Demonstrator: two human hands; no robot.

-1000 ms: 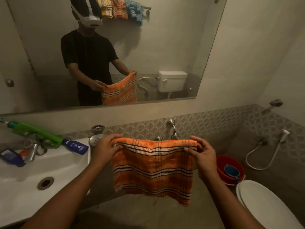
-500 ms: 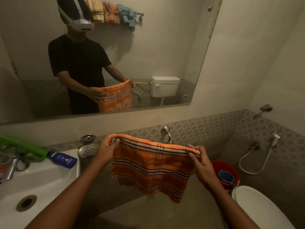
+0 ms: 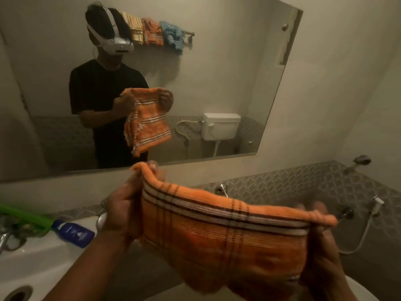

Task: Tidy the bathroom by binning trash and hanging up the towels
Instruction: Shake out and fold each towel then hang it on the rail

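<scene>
At the far left a green object lay along the back of the white sink, with a dark blue bottle lying on its side just beside it on the sink's rim and a metal tap at the frame's edge; the drain showed in the basin's lower corner. The left hand was raised in front of the wall, its fingers curled round the upper left corner of the orange striped towel, pinching the bunched edge. The towel hung in the air between both hands, above the gap between sink and toilet, its top edge sloping down toward the right and its body sagging below (the lower hem was blurred). Above it, the mirror reflected the person in a black shirt holding the same cloth, and behind them a rail carrying three towels, yellow, orange and blue, side by side. A cistern also showed in the reflection. A wall tap stood just behind the towel's top edge. The right hand gripped the towel's upper right corner, fingers closed over the folded edge. Further right, a hose sprayer hung on the patterned tile wall.
</scene>
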